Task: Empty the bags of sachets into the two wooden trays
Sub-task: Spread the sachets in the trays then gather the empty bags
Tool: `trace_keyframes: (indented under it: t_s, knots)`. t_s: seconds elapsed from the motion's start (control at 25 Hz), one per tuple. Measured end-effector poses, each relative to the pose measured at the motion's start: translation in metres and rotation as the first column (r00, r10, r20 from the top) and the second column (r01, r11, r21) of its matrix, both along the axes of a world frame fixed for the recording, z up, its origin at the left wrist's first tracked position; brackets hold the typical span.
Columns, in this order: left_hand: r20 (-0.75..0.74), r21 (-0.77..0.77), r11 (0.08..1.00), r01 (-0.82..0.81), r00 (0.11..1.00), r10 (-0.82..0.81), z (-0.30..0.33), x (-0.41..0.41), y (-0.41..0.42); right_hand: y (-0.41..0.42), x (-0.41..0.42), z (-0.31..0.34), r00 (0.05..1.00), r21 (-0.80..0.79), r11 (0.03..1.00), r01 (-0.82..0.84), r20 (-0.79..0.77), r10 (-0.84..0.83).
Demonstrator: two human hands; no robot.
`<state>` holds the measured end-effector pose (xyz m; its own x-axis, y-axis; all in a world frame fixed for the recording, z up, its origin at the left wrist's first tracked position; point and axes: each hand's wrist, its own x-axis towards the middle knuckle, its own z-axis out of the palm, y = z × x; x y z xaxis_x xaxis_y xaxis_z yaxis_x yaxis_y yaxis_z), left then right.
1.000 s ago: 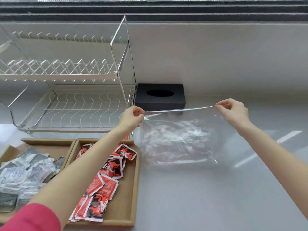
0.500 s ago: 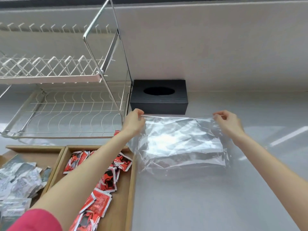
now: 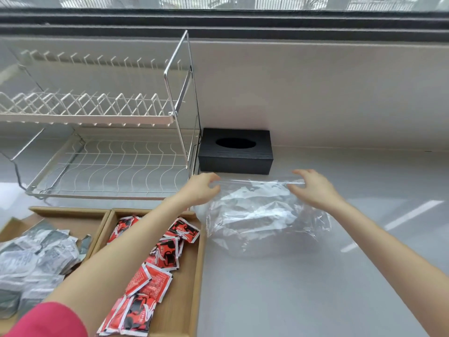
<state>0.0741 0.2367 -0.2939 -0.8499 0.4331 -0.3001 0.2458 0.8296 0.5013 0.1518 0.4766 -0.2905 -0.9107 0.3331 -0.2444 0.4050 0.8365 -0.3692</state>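
Note:
An empty clear plastic bag (image 3: 262,215) lies crumpled on the grey counter, just right of the trays. My left hand (image 3: 201,188) hovers at the bag's top left corner, thumb and fingers apart. At the top right edge, my right hand (image 3: 313,188) has its fingers spread, and the rim runs between thumb and fingers without being pinched. The right wooden tray (image 3: 192,276) holds several red sachets (image 3: 158,263); my left forearm crosses above it. The left wooden tray (image 3: 73,212) holds several grey and white sachets (image 3: 36,259).
A two-tier wire dish rack (image 3: 109,154) stands behind the trays at the left. A black tissue box (image 3: 235,152) sits against the wall right behind the bag. The grey counter (image 3: 315,288) stretches right of the trays.
The bag, held stretched above the counter a second ago, has come down and now lies on it. Both hands have moved closer together and loosened their pinch on its top edge.

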Motion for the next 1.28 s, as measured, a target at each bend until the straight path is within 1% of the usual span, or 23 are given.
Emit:
trace_keyframes:
  t_s: [0.16,0.36,0.44,0.52,0.68,0.88,1.08,1.28]
  knots:
    - [-0.094,-0.09,0.994,0.057,0.993,-0.066,0.017,0.019,-0.032,-0.033,0.021,0.026,0.997,-0.014,0.998,-0.069,-0.048,0.068]
    - [-0.167,-0.118,0.992,0.036,0.984,-0.056,0.04,0.049,-0.084,-0.088,0.047,0.049,0.981,-0.023,0.986,-0.167,-0.107,0.163]
    - [-0.2,-0.13,0.99,0.048,0.977,-0.074,0.043,0.061,-0.107,-0.114,0.057,0.052,0.968,-0.015,0.978,-0.21,-0.141,0.206]
    - [-0.202,-0.138,0.989,0.054,0.976,-0.081,0.041,0.072,-0.132,-0.143,0.068,0.052,0.951,-0.011,0.964,-0.265,-0.169,0.259]
    - [-0.229,-0.185,0.982,0.046,0.969,-0.089,0.028,0.091,-0.177,-0.197,0.085,0.04,0.925,-0.007,0.937,-0.35,-0.159,0.344]
    - [-0.171,-0.161,0.986,0.032,0.983,-0.06,0.009,0.107,-0.225,-0.252,0.097,0.027,0.927,-0.054,0.931,-0.361,-0.134,0.352]
    - [-0.159,-0.109,0.989,0.098,0.981,-0.115,0.001,0.122,-0.269,-0.3,0.108,0.011,0.933,-0.076,0.937,-0.34,-0.155,0.325]
    - [-0.144,-0.067,0.988,0.14,0.978,-0.149,-0.007,0.141,-0.305,-0.349,0.127,-0.002,0.937,-0.17,0.929,-0.328,-0.186,0.296]
